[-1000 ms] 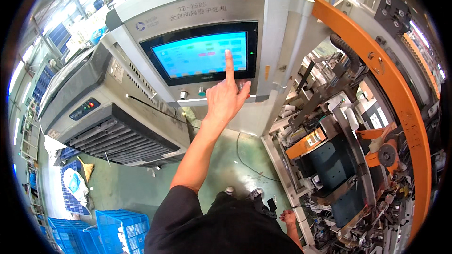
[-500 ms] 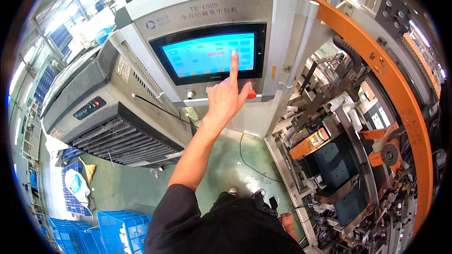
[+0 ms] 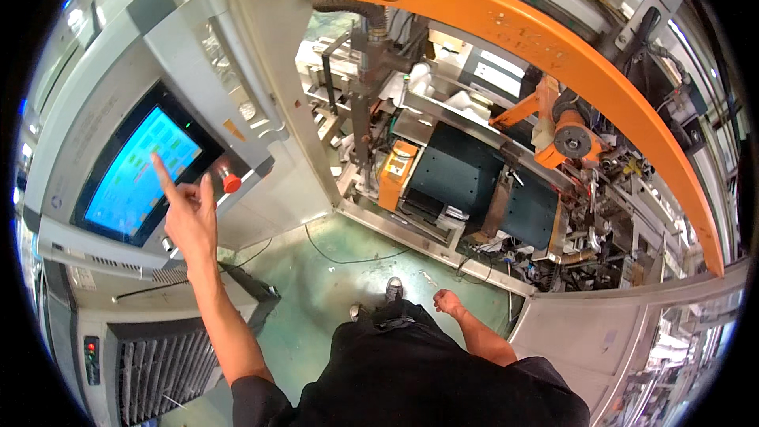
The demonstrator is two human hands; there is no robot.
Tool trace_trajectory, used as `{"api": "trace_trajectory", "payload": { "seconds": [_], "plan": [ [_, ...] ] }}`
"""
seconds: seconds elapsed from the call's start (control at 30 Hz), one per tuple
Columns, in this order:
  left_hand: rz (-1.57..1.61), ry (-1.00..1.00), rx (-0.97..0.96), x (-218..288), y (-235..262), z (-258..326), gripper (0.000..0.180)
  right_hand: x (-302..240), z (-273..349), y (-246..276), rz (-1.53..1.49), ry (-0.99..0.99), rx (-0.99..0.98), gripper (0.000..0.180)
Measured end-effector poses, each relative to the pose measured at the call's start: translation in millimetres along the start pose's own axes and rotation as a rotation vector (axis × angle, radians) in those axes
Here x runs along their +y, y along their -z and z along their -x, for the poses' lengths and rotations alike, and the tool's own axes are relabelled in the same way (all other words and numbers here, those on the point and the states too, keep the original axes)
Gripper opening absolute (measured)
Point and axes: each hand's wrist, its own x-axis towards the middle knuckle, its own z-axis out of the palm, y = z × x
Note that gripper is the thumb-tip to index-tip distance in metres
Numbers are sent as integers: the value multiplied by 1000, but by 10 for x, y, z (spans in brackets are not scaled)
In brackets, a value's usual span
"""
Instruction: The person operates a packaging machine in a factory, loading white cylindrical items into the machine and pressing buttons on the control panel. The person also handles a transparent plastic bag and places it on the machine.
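My left hand [image 3: 190,217] is raised to the lit blue touchscreen [image 3: 134,190] of a grey control panel [image 3: 75,138]. Its index finger points out at the screen, the thumb stands apart, and the other fingers curl in with nothing held. Whether the fingertip touches the glass, I cannot tell. Just right of the thumb sits a red emergency stop button [image 3: 231,183], apart from the hand. My right hand [image 3: 447,301] hangs low beside my body, above the green floor, with its fingers loosely curled and nothing visible in them.
An orange curved guard [image 3: 490,16] arches over an open machine with dark plates [image 3: 457,170] and an orange motor part [image 3: 571,141]. A grey vented unit [image 3: 162,364] stands below the panel. A thin black cable [image 3: 348,259] runs across the green floor [image 3: 316,300].
My view has swung right, so the panel now lies at the left and more of the machine shows. The left hand stays at the screen, and the right hand now shows more fully.
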Motion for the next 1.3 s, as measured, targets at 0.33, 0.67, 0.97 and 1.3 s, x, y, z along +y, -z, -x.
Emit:
{"api": "trace_trajectory", "payload": {
  "seconds": [0.33,0.67,0.97,1.3],
  "plan": [
    [404,-149,-132,-211,-205,811,63,72,-110,218,39,73,-15,20],
    [268,-42,-702,-211,-821,2087,41,-3611,-886,2279,41,707,950,42],
    [197,299,-805,262,-1128,2200,40,-4748,-1951,3058,521,325,843,65],
    [460,71,-858,493,-1692,1958,53,-4889,-988,2598,381,844,1136,43]
  ]
}}
